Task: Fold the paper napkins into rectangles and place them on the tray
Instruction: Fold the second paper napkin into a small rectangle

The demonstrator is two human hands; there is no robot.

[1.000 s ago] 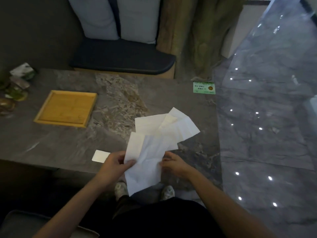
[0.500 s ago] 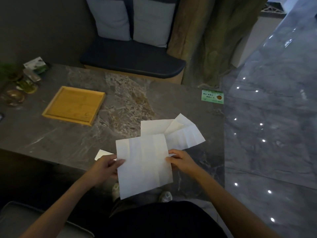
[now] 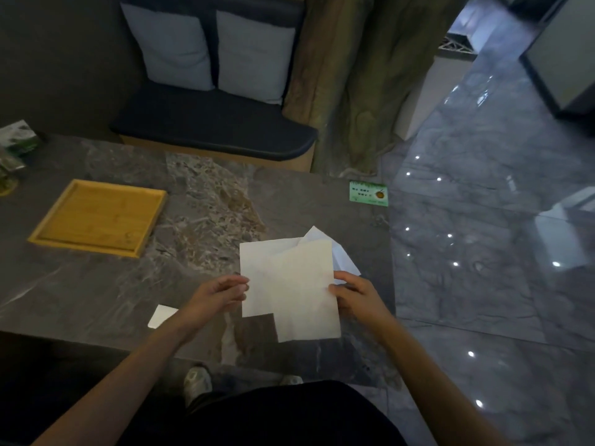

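I hold a white paper napkin point(image 3: 306, 294) flat above the near right part of the stone table point(image 3: 96, 300). My right hand point(image 3: 354, 297) pinches its right edge. My left hand point(image 3: 219, 296) has thumb and fingertips at the left edge of the white paper, where a shorter strip point(image 3: 257, 278) juts out leftward; whether that strip is the same sheet, I cannot tell. More loose napkins point(image 3: 344, 259) lie on the table behind it, mostly hidden. The wooden tray point(image 3: 96, 217) sits on the left of the table with nothing on it.
A small white folded piece point(image 3: 161, 317) lies by the table's near edge beside my left wrist. A green card point(image 3: 368, 194) sits at the far right corner. Packets and small items point(image 3: 19, 141) crowd the far left. A cushioned bench point(image 3: 209, 123) stands behind the table, with glossy floor to the right.
The crumpled napkin was spread into a flat sheet, then lifted up and to the right over the loose napkins. Both hands moved with it. The camera view shifted.
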